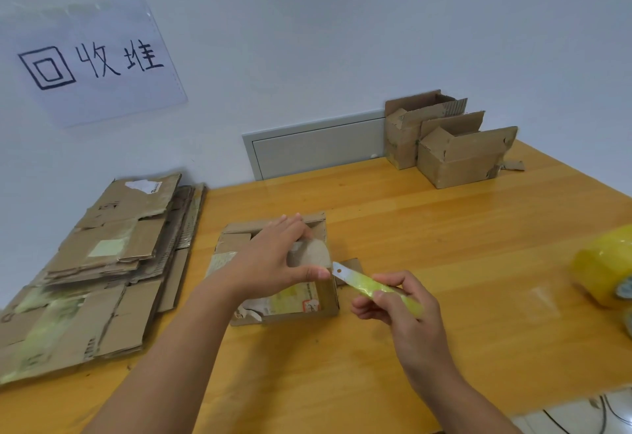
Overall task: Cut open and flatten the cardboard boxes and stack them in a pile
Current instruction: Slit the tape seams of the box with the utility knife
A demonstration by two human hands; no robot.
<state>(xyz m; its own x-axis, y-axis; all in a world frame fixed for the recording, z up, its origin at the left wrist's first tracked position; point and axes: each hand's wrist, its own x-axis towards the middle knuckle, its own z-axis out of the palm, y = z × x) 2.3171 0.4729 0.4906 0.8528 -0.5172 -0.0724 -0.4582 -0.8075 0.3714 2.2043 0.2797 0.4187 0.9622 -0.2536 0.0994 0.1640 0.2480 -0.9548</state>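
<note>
Blade of the yellow plastic utility knife [371, 286], grasped in the right hand [400, 307], points left at the small brown cardboard box [301, 300] just beside it on the table [444, 228]; the left hand [273, 259] clasps the box's near corner.

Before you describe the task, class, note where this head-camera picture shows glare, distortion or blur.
Head view: glare streaks the glossy wooden table near the open boxes; wide-angle distortion tilts the wall sign; the yellow tape roll is soft at the frame edge.
</note>
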